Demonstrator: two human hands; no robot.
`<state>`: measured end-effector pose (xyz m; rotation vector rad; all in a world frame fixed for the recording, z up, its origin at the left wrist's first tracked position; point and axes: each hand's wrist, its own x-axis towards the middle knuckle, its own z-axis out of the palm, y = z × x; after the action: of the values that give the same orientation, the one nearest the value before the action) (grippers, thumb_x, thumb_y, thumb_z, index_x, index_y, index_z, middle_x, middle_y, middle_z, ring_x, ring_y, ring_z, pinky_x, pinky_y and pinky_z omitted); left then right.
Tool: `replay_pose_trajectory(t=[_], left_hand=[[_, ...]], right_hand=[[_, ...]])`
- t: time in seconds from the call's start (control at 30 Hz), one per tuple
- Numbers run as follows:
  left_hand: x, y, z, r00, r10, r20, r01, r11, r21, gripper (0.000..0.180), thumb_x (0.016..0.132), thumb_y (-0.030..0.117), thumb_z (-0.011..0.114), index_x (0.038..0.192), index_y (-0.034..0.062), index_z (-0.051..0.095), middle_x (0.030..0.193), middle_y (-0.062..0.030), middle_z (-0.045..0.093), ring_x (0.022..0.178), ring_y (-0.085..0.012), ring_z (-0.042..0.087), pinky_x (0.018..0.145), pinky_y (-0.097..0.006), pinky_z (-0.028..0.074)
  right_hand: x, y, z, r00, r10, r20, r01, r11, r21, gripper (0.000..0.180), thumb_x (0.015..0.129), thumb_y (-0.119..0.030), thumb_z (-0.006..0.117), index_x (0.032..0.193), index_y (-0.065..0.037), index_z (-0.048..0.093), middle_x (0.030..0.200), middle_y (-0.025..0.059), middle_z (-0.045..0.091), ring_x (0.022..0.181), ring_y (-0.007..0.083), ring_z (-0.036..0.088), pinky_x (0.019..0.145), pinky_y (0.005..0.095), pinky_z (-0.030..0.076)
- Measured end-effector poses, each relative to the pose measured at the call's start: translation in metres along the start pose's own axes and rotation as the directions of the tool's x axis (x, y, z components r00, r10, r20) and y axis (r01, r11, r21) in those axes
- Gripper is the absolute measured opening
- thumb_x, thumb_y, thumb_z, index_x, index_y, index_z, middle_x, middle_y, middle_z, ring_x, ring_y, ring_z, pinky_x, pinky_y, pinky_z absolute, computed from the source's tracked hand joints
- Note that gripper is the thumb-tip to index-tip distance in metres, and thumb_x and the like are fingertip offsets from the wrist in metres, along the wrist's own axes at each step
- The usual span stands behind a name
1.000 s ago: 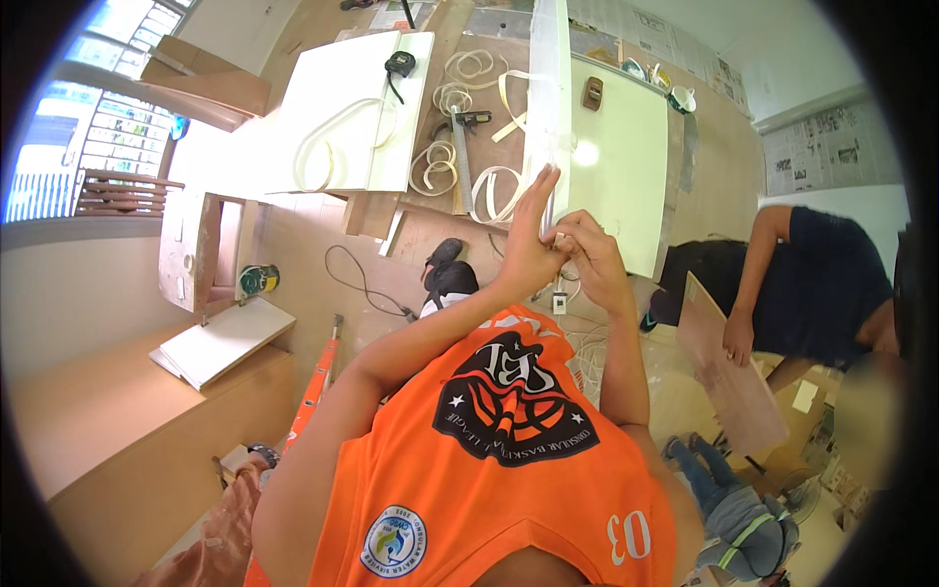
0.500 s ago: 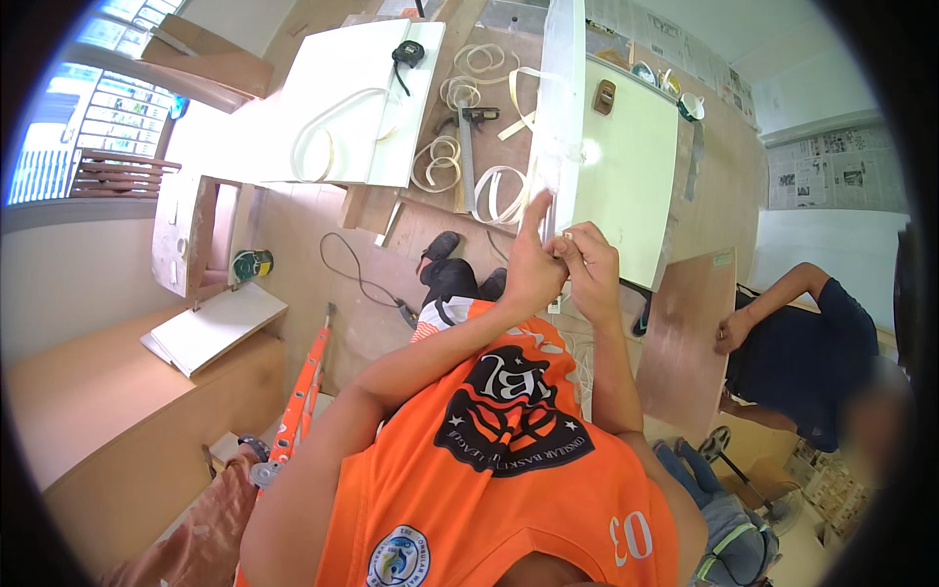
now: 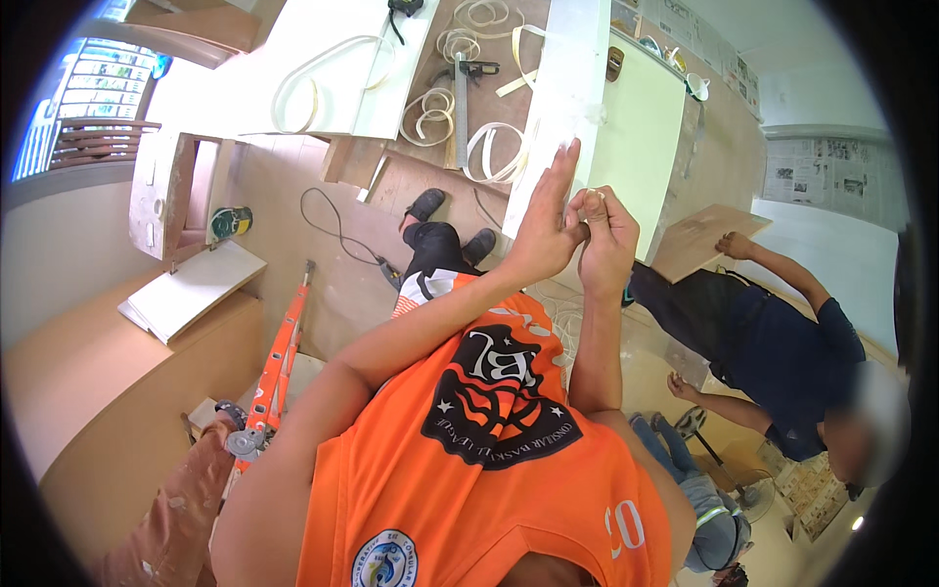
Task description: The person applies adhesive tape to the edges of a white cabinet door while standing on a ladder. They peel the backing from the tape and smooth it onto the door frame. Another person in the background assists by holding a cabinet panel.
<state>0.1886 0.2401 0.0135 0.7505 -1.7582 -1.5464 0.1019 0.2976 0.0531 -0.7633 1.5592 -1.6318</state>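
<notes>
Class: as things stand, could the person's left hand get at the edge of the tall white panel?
Probably yes: the left hand already lies flat against the white panel, fingers stretched up along its edge, nothing between them.

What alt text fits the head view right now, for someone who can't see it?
A person in an orange shirt presses the left hand flat against a tall white panel while the right hand pinches something small beside it. Coiled edge strips lie on the board beyond, and another person bends nearby holding a brown board.
</notes>
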Motion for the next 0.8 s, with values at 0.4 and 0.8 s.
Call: replay_pose_trajectory(t=[0.4, 0.8], left_hand=[[0.0, -0.001, 0.002, 0.999, -0.022, 0.037, 0.022, 1.0, -0.001, 0.101, 0.075, -0.001, 0.062, 0.161, 0.0055, 0.009, 0.163, -0.0251, 0.019, 0.155, -0.0367, 0.009, 0.125, -0.049, 0.008], [0.002, 0.003, 0.004, 0.999, -0.044, 0.021, 0.043, 0.998, 0.052, 0.103, 0.071, 0.001, 0.063, 0.16, 0.0047, 0.011, 0.161, -0.0275, 0.021, 0.153, -0.0396, 0.012, 0.125, -0.049, 0.01]], right_hand=[[0.019, -0.005, 0.005, 0.991, -0.111, -0.07, 0.109, 0.994, -0.031, 0.034, 0.105, -0.024, 0.056, 0.085, 0.002, 0.062, 0.075, 0.0025, 0.058, 0.066, 0.0099, 0.052, 0.063, 0.0251, 0.042], [0.101, -0.038, 0.001, 0.942, -0.288, -0.172, 0.319, 0.928, 0.192, 0.029, 0.104, -0.015, 0.055, 0.093, 0.01, 0.064, 0.083, 0.009, 0.06, 0.074, 0.0155, 0.05, 0.072, 0.0279, 0.04]])
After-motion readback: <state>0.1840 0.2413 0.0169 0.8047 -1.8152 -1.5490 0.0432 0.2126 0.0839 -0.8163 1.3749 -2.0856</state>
